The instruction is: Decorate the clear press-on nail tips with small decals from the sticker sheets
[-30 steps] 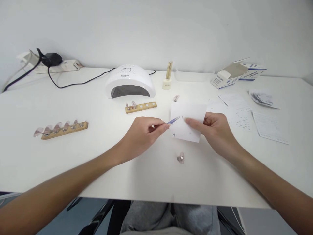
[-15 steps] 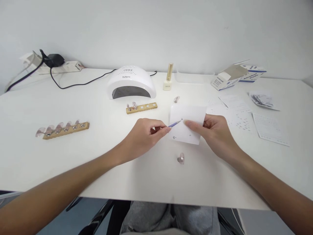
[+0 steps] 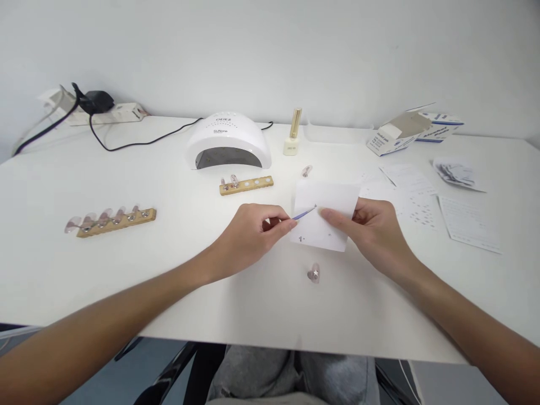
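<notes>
The left hand point(image 3: 259, 233) grips the tweezers point(image 3: 304, 214), tip at a small dark speck point(image 3: 315, 206) on the paper point(image 3: 329, 194), pinched by the right hand point(image 3: 373, 230) midway between the table's point(image 3: 363, 332) front and back edges. Best hold the paper taut, tweezers low, pressure light.

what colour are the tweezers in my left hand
The tweezers look bluish purple, greyer at the tip; head view.

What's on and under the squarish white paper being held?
On the squarish white paper: tiny dark pieces, the tip of slim purple tweezers at one, and the thumb of the right hand. Underneath, that hand's other fingers are partly hidden; anything else covered there can't be seen.
</notes>
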The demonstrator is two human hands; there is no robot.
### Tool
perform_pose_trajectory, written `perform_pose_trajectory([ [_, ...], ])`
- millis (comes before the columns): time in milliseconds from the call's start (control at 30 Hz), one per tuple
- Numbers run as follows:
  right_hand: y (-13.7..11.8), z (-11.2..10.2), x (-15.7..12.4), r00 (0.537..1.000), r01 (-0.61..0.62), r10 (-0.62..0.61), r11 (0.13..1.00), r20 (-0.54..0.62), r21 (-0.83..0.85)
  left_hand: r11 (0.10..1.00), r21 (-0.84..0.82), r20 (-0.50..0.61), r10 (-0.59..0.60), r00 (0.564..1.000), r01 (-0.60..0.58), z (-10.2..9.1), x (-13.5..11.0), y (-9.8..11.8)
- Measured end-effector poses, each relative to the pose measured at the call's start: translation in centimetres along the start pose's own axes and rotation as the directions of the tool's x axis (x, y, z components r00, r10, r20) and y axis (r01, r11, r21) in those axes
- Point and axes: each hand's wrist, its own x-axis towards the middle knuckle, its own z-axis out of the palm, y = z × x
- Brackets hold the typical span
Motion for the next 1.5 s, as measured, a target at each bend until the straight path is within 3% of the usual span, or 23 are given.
perform_pose_trajectory([
  [267, 0.3, 0.4, -0.1, 0.988, 0.118, -0.134, 0.978, -0.08, -0.173, 1.0, -0.017, -0.009, -0.019, 1.0, 0.019, -0.1, 0.0, 0.2],
  [500, 0.0, -2.1, 1.6, 0.993, -0.015, -0.016, 0.968, -0.121, -0.252, 0.999, -0.028, -0.016, -0.026, 1.0, 0.026, -0.2, -0.1, 0.5],
  [600, 0.6, -4.0, 2.6, 0.99, -0.137, 0.112, 0.88, -0.082, -0.454, 1.0, -0.017, -0.029, -0.016, 0.999, 0.016, -0.2, -0.2, 0.4],
  [700, 1.1, -5.3, 2.9, 0.976, -0.177, 0.218, 0.738, -0.019, -0.651, 1.0, -0.019, -0.036, -0.016, 0.999, 0.016, -0.1, -0.2, 0.2],
  [800, 0.9, -6.1, 2.5, 0.983, -0.172, 0.151, 0.594, -0.101, -0.786, 0.999, -0.031, -0.042, -0.023, 0.999, 0.022, -0.1, -0.2, 0.1],
  [867, 0.4, -6.4, 1.9, 0.985, -0.166, 0.054, 0.563, -0.164, -0.81, 0.999, -0.042, -0.046, -0.031, 0.998, 0.029, -0.1, -0.1, 0.1],
  [933, 0.0, -6.6, 1.3, 0.992, -0.105, 0.009, 0.638, -0.129, -0.763, 0.998, -0.051, -0.055, -0.037, 0.998, 0.034, -0.1, -0.1, 0.1],
  [1000, -0.3, -6.2, 0.8, 0.995, 0.003, 0.061, 0.765, 0.078, -0.644, 0.998, -0.061, -0.069, -0.036, 0.997, 0.031, -0.1, -0.1, 0.0],
  [1033, -0.3, -5.8, 0.5, 0.97, 0.048, 0.1, 0.818, 0.224, -0.573, 0.997, -0.071, -0.081, -0.034, 0.996, 0.028, -0.1, -0.1, 0.0],
  [1100, -0.3, -4.6, -0.1, 0.869, 0.11, 0.139, 0.882, 0.475, -0.458, 0.995, -0.095, -0.112, -0.032, 0.993, 0.022, 0.0, 0.0, 0.0],
  [1167, 0.0, -3.3, -0.7, 0.797, 0.166, 0.109, 0.906, 0.593, -0.39, 0.993, -0.113, -0.138, -0.035, 0.99, 0.019, 0.1, -0.1, -0.1],
  [1267, 0.4, -1.7, -1.2, 0.769, 0.214, 0.039, 0.925, 0.638, -0.315, 0.993, -0.12, -0.148, -0.032, 0.988, 0.014, 0.2, -0.2, -0.1],
  [1500, 0.4, -0.3, -1.0, 0.774, 0.213, -0.014, 0.947, 0.633, -0.24, 0.99, -0.138, -0.108, -0.018, 0.994, 0.003, 0.1, -0.3, 0.1],
])
